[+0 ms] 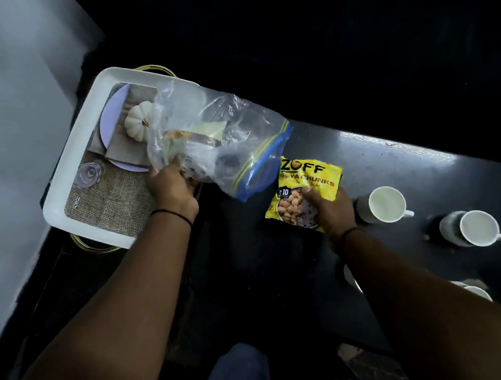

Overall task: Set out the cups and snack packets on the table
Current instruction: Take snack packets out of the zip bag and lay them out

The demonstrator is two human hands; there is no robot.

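Dark tabletop [379, 156], running from frame centre toward the right edge. White tray [64, 180], upper left of the frame, bearing a printed picture of a pumpkin, a plate and burlap; its near corner lies below the left wrist. Clear zip bag [226, 130] with a blue seal strip, lifted over the tray's right side, mouth pointing down and right toward the tabletop; pale contents show dimly inside and cannot be identified. Yellow packet [305, 186] marked "ZOFF" and "CHUNKS", at frame centre right, lying at the tabletop's near edge just below the bag's mouth. Two white cups on the tabletop to the packet's right: a nearer cup [383, 204], just beside the right hand, and a farther cup [475, 228], well apart from the packet, both upright with handles turned right. Left hand [170, 186], clenched on the bag's closed bottom end. Right hand [329, 209], fingers pinching the packet's lower part.
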